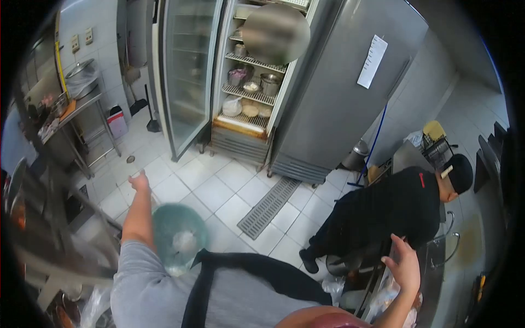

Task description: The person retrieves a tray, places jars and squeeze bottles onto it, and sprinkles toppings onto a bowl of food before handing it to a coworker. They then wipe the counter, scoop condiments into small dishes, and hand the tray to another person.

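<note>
While white floor tiles (219, 188) run across a cramped commercial kitchen, one long drain grate (268, 208) cuts through them in front of one open glass-door fridge (246, 93) and one steel cabinet (333, 93) bearing a single paper sheet (372, 60). Left hand (140, 181) reaches out empty, fingers loosely extended, above one teal bin (178, 238) standing on the floor beside the forearm. Right hand (407, 265), fingers spread and empty, hovers near a steel counter (432, 273), where one co-worker in black (394, 210) bends, filling the passage
</note>
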Motion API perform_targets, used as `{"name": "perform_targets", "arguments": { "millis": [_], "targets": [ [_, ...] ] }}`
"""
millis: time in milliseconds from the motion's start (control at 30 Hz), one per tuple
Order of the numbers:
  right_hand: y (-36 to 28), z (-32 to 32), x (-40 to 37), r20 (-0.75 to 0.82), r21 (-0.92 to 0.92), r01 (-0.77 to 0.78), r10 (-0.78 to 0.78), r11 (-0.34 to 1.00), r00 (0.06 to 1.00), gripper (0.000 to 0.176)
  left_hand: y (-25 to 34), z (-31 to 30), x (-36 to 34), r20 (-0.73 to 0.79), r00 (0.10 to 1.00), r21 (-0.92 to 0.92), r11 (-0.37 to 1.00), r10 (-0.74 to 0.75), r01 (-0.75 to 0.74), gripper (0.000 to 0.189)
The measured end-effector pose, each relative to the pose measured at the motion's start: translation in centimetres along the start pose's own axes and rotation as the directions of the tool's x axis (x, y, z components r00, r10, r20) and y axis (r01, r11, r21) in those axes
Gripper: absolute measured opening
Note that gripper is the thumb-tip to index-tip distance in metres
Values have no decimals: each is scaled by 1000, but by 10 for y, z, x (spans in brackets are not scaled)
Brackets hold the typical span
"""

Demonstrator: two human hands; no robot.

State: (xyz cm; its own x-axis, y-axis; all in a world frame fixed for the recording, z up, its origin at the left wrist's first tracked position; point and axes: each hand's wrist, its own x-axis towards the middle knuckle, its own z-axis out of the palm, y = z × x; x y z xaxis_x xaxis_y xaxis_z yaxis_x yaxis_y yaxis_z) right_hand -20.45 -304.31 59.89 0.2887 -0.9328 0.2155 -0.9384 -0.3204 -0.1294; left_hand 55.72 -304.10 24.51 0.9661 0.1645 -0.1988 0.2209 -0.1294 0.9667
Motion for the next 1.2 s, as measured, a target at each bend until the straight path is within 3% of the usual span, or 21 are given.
{"name": "perform_targets", "arguments": {
  "millis": [33, 133, 167, 267, 333, 400, 433, 533, 567, 667, 733, 800, 867, 933, 1000, 1033, 1133, 1200],
  "targets": [
    [9, 6, 15, 2, 18, -78, 78, 997, 997, 67, 15, 27, 16, -13, 999, 13, 999, 46, -46, 83],
    [15, 17, 59, 56, 159, -145, 138, 977, 989, 68, 61, 120, 64, 239, 968, -183, 983, 76, -32, 85],
    [14, 19, 73, 123, 205, -205, 182, 957, 976, 68, 86, 146, 63, 199, 968, -185, 976, 152, -115, 85],
    [30, 37, 121, 109, 255, -238, 217, 937, 970, 68, 174, 206, 60, 136, 933, -240, 925, 334, -296, 85],
    [44, 51, 156, 74, 210, -218, 207, 953, 976, 68, 230, 214, 24, 203, 912, -343, 898, 357, -275, 85],
    [58, 63, 194, 110, 251, -250, 229, 935, 967, 69, 252, 242, 40, 201, 898, -370, 879, 391, -300, 85],
    [62, 68, 215, 137, 232, -287, 261, 930, 956, 68, 267, 243, 33, 211, 900, -298, 901, 383, -314, 88],
    [63, 83, 285, 97, 69, -239, 232, 968, 968, 66, 293, 267, 72, 184, 888, -344, 874, 422, -344, 90],
    [57, 86, 307, 113, 99, -194, 183, 976, 977, 66, 305, 265, 69, 235, 903, -317, 907, 359, -278, 93],
    [38, 89, 366, 135, 209, -68, 40, 975, 990, 65, 351, 261, 59, 271, 877, -357, 888, 396, -291, 99],
    [34, 93, 393, 133, 319, -6, -39, 948, 990, 64, 380, 271, 87, 216, 874, -380, 862, 436, -336, 101],
    [24, 95, 410, 68, 224, -44, 30, 973, 997, 65, 399, 293, 115, 184, 841, -416, 816, 509, -403, 96],
    [11, 96, 424, 33, 211, -125, 120, 970, 992, 66, 405, 323, 169, 202, 749, -445, 740, 631, -504, 82],
    [7, 101, 436, -13, 214, -121, 127, 969, 992, 67, 410, 334, 177, 147, 680, -287, 689, 718, -666, 77],
    [-4, 101, 448, -33, 207, -137, 147, 969, 989, 66, 414, 332, 124, 11, 760, -243, 739, 649, -628, 65],
    [-8, 104, 455, -47, 200, -133, 145, 971, 988, 66, 408, 333, 133, 18, 753, -262, 730, 658, -632, 61],
    [-25, 123, 479, -77, 192, -112, 129, 975, 989, 65, 390, 333, 138, -38, 636, -326, 592, 771, -737, 53],
    [-44, 129, 497, -79, 159, -95, 109, 983, 991, 65, 377, 324, 79, 57, 564, -465, 522, 824, -715, 41]
  ]
}}
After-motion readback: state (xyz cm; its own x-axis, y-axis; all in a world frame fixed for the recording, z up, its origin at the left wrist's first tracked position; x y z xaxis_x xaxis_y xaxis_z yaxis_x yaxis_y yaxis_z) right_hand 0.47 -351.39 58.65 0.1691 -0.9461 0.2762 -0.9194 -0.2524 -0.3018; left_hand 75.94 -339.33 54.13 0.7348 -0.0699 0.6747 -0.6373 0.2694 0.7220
